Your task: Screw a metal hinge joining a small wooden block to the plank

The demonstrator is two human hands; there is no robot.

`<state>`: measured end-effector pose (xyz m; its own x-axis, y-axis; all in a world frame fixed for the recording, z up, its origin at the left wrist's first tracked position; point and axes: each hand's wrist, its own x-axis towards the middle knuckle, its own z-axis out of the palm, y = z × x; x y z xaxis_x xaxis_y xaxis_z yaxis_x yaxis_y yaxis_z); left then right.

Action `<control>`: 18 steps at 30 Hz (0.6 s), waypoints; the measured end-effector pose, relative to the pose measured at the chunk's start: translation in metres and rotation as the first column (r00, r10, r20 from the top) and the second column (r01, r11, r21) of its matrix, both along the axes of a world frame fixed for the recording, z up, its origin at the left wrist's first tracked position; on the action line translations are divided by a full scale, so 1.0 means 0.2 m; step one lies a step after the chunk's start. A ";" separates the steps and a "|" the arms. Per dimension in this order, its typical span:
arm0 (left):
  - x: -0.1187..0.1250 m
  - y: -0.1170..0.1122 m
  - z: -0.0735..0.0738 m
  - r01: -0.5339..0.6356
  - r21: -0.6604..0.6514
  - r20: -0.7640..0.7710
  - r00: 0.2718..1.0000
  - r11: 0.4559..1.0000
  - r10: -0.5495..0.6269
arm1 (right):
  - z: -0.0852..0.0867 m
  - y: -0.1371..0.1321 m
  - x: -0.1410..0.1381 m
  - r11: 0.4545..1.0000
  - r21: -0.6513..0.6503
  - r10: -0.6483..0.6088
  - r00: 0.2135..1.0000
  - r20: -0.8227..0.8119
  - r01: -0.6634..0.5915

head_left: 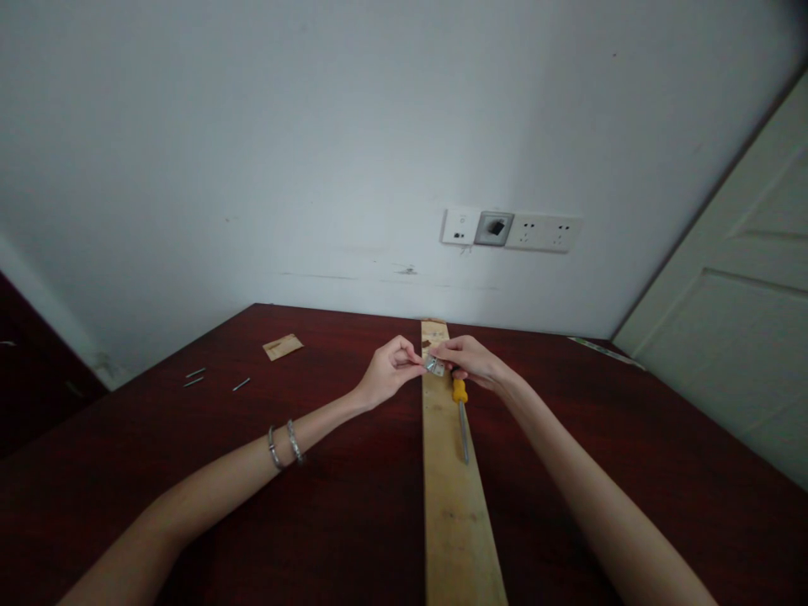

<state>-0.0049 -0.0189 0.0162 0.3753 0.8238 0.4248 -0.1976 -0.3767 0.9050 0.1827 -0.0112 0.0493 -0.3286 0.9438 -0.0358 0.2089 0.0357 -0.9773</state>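
A long pale wooden plank (455, 505) lies lengthwise on the dark red table (316, 505), running away from me. Over its far end my left hand (388, 370) and my right hand (470, 362) meet, both pinching a small shiny metal piece (433, 364) between their fingertips. A screwdriver (462, 417) with a yellow handle lies on the plank just below my right hand, its shaft pointing toward me. Two bracelets (284, 444) ring my left wrist.
A small piece of cardboard (282, 346) and three loose nails or screws (215, 379) lie on the table at the left. Wall sockets (510, 230) sit on the white wall behind. A white door (732, 337) stands at the right.
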 end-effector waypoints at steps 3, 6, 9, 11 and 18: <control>0.00 0.01 0.00 0.037 -0.008 -0.015 0.999 0.999 -0.037 | -0.01 0.01 0.00 0.999 0.027 -0.029 1.000 0.011 0.028; -0.01 0.03 -0.02 0.057 -0.020 -0.052 0.997 0.998 -0.058 | -0.01 0.01 0.00 0.995 0.071 -0.072 0.996 0.061 0.067; -0.01 0.04 -0.02 0.055 -0.060 -0.067 0.996 0.997 -0.059 | 0.00 0.01 0.00 0.988 0.127 -0.108 0.986 0.130 0.091; 0.00 0.04 -0.02 0.060 -0.087 -0.064 0.996 0.994 -0.066 | 0.00 0.01 0.00 0.981 0.163 -0.131 0.977 0.167 0.104; -0.01 0.04 -0.03 0.083 -0.100 -0.074 0.993 0.991 -0.091 | 0.01 0.01 -0.01 0.963 0.259 -0.144 0.947 0.288 0.068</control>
